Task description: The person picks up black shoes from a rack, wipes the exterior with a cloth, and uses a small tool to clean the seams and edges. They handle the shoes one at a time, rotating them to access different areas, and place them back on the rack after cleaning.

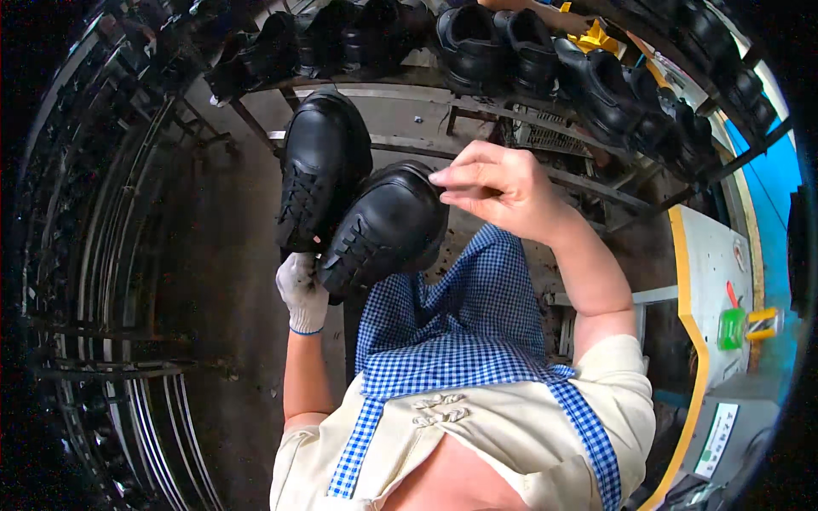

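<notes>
My left hand, in a white knitted glove, grips a pair of black lace-up shoes from their heel ends. The left shoe points away from me, and the right shoe is angled across beside it, touching it. Both show smooth rounded toes and black laces. My right hand is bare. Its thumb and fingers are drawn together in a pinch at the toe edge of the right shoe. Whatever lies between those fingertips, if anything, is too small to make out.
Ahead of me, a metal rack carries a row of black shoes. More dark racks line the left side. To the right stands a yellow-edged white table with a green container and a grey box.
</notes>
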